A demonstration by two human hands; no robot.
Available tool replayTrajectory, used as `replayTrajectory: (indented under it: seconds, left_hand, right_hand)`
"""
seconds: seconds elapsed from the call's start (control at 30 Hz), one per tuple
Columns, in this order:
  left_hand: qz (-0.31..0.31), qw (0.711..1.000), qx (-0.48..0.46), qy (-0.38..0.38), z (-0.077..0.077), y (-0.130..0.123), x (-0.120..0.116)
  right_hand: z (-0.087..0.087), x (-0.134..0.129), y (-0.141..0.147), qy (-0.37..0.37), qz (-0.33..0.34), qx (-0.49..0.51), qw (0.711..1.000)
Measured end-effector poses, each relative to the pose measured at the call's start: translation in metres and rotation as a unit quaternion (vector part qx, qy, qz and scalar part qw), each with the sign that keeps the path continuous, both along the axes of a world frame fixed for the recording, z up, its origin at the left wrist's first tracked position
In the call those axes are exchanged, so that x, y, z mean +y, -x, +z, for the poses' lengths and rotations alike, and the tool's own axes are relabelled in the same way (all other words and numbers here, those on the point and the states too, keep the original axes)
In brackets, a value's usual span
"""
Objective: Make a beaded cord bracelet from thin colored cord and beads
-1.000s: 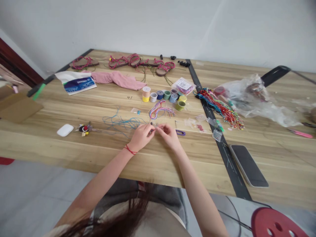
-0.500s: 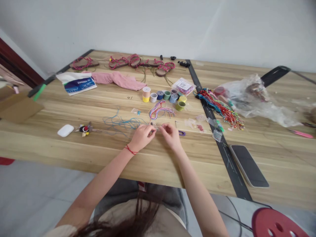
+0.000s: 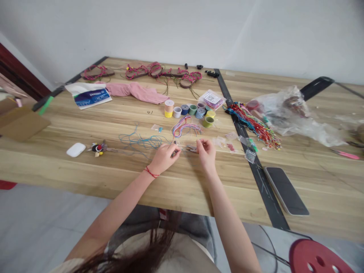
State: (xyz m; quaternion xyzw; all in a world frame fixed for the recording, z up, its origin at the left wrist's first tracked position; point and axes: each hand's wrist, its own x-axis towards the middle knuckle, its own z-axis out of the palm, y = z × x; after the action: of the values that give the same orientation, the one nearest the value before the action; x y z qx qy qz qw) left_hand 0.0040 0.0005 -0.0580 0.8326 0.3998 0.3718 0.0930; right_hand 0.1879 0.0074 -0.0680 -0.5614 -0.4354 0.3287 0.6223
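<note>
On the table [image 3: 313,182], thread spools [image 3: 184,110] sit centre, sandal soles [image 3: 179,73] right behind them, phone [image 3: 286,191] off right, earbud case [image 3: 75,149] left!

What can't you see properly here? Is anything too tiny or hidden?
All in the head view:
The tiny thing in the left hand: fingers cover it.
The small piece near the right hand: too small and blurred.
Inside the plastic bag: crumpled plastic hides it.
The red stool: cut off by the bottom edge.

Pale wooden table [image 3: 85,167], thread spools [image 3: 184,110], smartphone [image 3: 286,190]
</note>
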Motion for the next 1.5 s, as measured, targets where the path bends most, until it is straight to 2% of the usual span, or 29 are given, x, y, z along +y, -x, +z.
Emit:
replayTrajectory:
  seconds: [0.27,0.37,0.47,0.57,0.63,0.93,1.07,1.27,1.5]
  left_hand:
    - [0.000,0.999,-0.011,0.047,0.003,-0.002,-0.001]
    - [-0.004,0.991,-0.066,0.113,0.002,-0.002,0.000]
    - [-0.020,0.974,-0.143,0.176,0.001,-0.002,0.002]
    - [-0.031,0.967,-0.169,0.185,0.000,-0.001,0.004]
    - [-0.027,0.971,-0.161,0.172,0.000,0.000,0.005]
    - [-0.037,0.981,-0.113,0.154,0.000,-0.002,0.003]
    - [-0.031,0.984,-0.091,0.149,-0.002,-0.002,0.002]
    - [0.005,0.996,-0.035,0.082,-0.004,-0.001,0.003]
    - [-0.002,0.996,-0.012,0.087,-0.004,0.000,0.003]
  right_hand:
    - [0.006,-0.001,0.000,-0.006,-0.007,0.044,0.999]
    - [0.011,-0.004,0.002,0.041,0.081,0.053,0.995]
    - [0.012,-0.008,0.008,0.120,0.198,0.058,0.971]
    - [0.010,-0.010,0.013,0.157,0.277,0.076,0.945]
    - [0.007,-0.011,0.015,0.155,0.300,0.083,0.938]
    - [0.003,-0.010,0.013,0.079,0.254,-0.036,0.963]
    - [0.007,-0.010,0.016,0.070,0.238,-0.024,0.968]
    - [0.008,-0.011,0.017,0.092,0.242,0.015,0.966]
    - [0.008,-0.011,0.016,0.084,0.247,0.003,0.965]
